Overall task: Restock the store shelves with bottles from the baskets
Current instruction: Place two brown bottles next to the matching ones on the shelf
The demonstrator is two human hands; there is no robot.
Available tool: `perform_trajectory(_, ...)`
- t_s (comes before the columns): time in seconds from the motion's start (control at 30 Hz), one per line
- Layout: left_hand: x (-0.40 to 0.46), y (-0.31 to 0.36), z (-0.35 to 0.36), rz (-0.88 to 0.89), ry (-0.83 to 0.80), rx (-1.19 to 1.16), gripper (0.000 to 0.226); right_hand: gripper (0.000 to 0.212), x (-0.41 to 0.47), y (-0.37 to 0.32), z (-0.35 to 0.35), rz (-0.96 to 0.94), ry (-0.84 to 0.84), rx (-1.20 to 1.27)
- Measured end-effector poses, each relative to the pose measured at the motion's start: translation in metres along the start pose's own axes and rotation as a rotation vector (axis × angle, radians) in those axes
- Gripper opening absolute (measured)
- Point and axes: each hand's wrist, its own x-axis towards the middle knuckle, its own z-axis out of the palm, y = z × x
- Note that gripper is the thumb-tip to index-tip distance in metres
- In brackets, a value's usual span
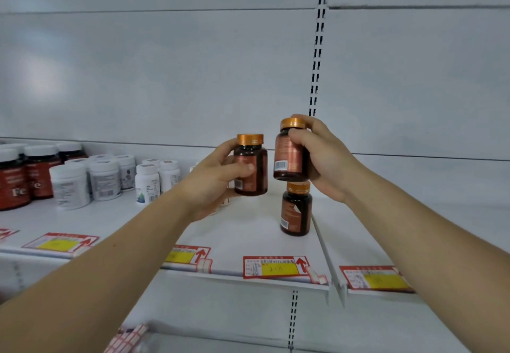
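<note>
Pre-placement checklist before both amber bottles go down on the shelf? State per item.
1. Left hand grips its amber bottle: ok.
2. Right hand grips the raised bottle: ok.
3. Raised bottle clear of the standing bottle below: cannot tell.
4. Free shelf space left of the standing bottle: ok.
5. Caps shut tight: cannot tell.

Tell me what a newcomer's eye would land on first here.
Two brown bottles with orange caps, held up mid-frame: the left hand grips one bottle, the right hand grips another just above a third bottle standing on the white shelf. Next come the red and yellow price tags along the shelf's front edge.
</note>
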Motion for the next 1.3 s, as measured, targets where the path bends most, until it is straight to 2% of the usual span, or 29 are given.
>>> perform_trajectory(0.13,0.0,-0.008,-0.002,0.046,-0.008,0.06,0.058,0.034,-0.004,-0.001,-0.003,-0.083,0.034,-0.07)
perform_trajectory(0.2,-0.001,-0.014,-0.004,0.122,0.024,0.18,0.061,0.043,-0.007,0.001,-0.006,-0.168,0.027,-0.111)
perform_trajectory(0.27,-0.003,-0.018,-0.002,0.202,0.056,0.319,0.061,0.053,-0.011,0.004,-0.01,-0.237,0.006,-0.205)
perform_trajectory(0.37,-0.003,-0.023,-0.001,0.273,0.078,0.41,0.063,0.066,-0.018,0.006,-0.012,-0.306,-0.053,-0.404)
perform_trajectory(0.5,0.0,-0.025,-0.001,0.311,0.105,0.488,0.065,0.066,-0.022,0.009,-0.011,-0.365,-0.07,-0.48)
perform_trajectory(0.6,0.002,-0.021,0.001,0.293,0.152,0.424,0.063,0.061,-0.015,0.01,-0.011,-0.37,0.006,-0.485)
perform_trajectory(0.7,0.003,-0.017,0.003,0.16,0.15,0.229,0.066,0.048,-0.003,0.006,-0.009,-0.275,0.124,-0.337)
perform_trajectory(0.77,0.005,-0.013,0.007,0.077,0.142,0.122,0.053,0.035,0.003,0.005,-0.008,-0.203,0.157,-0.318)
perform_trajectory(0.83,0.005,-0.009,0.01,0.032,0.152,0.077,0.033,0.027,0.007,0.004,-0.009,-0.126,0.153,-0.334)
perform_trajectory(0.97,0.008,-0.003,0.008,-0.093,0.108,-0.15,0.026,0.011,0.008,0.004,-0.014,0.053,0.0,-0.151)
perform_trajectory(1.03,0.009,0.0,0.006,-0.129,0.077,-0.246,0.027,0.018,0.01,0.004,-0.017,0.104,-0.005,-0.144)
perform_trajectory(1.1,0.01,0.001,0.005,-0.147,0.086,-0.246,0.029,0.019,0.012,0.002,-0.017,0.147,0.053,-0.109)
perform_trajectory(1.23,0.014,0.002,0.004,-0.176,0.106,-0.242,0.038,0.037,0.02,-0.001,-0.017,0.192,0.099,-0.059)
perform_trajectory(1.3,0.016,0.0,0.005,-0.174,0.156,-0.171,0.03,0.024,0.024,0.003,-0.017,0.152,0.125,-0.097)
